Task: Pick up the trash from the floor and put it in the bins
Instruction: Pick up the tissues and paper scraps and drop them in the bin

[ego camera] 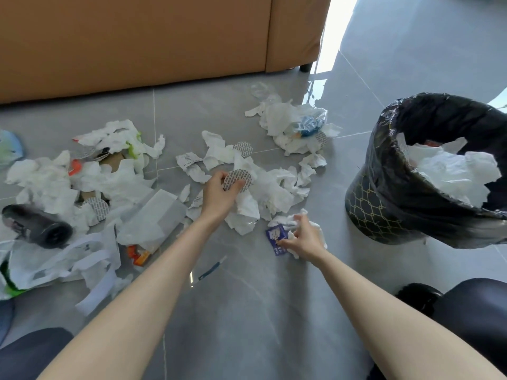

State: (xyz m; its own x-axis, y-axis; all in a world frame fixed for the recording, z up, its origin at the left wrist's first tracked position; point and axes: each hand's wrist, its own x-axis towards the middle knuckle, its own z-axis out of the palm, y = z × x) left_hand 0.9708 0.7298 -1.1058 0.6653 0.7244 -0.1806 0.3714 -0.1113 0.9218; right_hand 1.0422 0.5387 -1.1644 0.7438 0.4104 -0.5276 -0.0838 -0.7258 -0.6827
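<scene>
Trash [277, 193] is scattered beside the bin [384, 209]. Foil disc [238, 180] is clamped in left hand [220, 196] fingers, purple wrapper [275, 237] in right hand [306, 241] fingers, for binning.

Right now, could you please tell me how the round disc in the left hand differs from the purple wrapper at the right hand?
The round disc is circular and grey-patterned; the purple wrapper is roughly rectangular with white print. The left hand grips the disc above the tissues; the right hand pinches the wrapper near the floor. Both are small, flat litter.

Glossy grey tile floor [247, 311]; crumpled white paper tissues [274, 193]; shiny black plastic bin liner [444, 111].
</scene>
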